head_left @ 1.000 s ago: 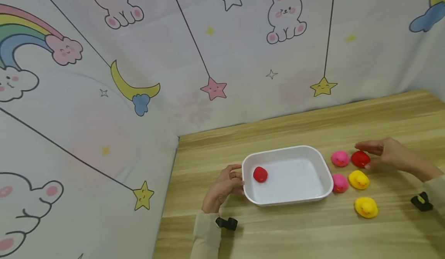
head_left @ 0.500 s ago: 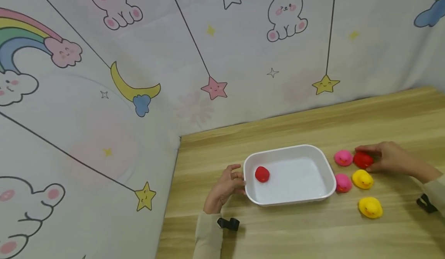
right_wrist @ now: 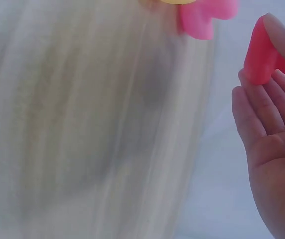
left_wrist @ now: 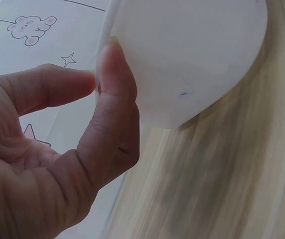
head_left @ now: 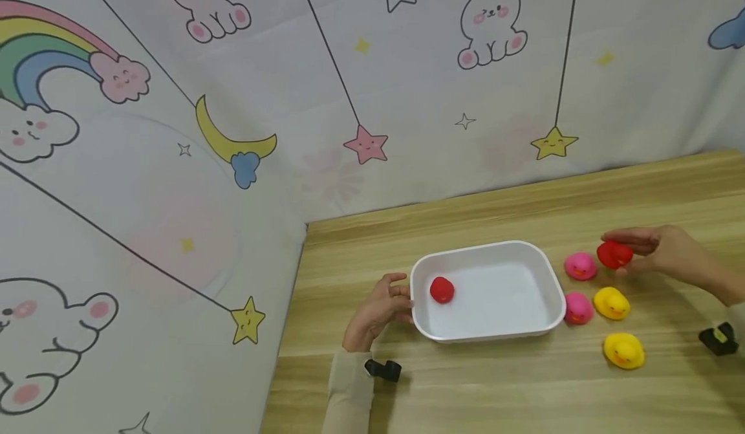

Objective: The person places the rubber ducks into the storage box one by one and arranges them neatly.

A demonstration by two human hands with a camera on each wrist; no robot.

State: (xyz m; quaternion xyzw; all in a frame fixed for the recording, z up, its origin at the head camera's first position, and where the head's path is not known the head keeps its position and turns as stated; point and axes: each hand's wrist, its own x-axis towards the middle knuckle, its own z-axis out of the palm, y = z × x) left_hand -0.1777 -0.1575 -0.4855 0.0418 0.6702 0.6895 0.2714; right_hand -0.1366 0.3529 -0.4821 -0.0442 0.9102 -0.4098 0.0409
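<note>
A red rubber duck (head_left: 614, 255) is pinched between the thumb and fingers of my right hand (head_left: 678, 256), raised off the table. In the right wrist view the same red duck (right_wrist: 262, 52) sits between thumb and fingertips. My left hand (head_left: 381, 308) holds the left edge of a white tray (head_left: 489, 339), its curved fingers against the rim and outer wall, as the left wrist view shows. Inside the tray, at its left end, lies another red piece (head_left: 442, 290).
Two pink rubber ducks (head_left: 581, 266) stand right of the tray, the nearer one touching or close to its side. Two yellow rubber ducks (head_left: 623, 350) lie beside and below them on the wooden table (head_left: 495, 389). A printed curtain (head_left: 419, 97) hangs behind.
My right hand has closed its fingers on the red duck and lifted it off the table. My left hand stays at the tray's edge. The head view has shifted slightly.
</note>
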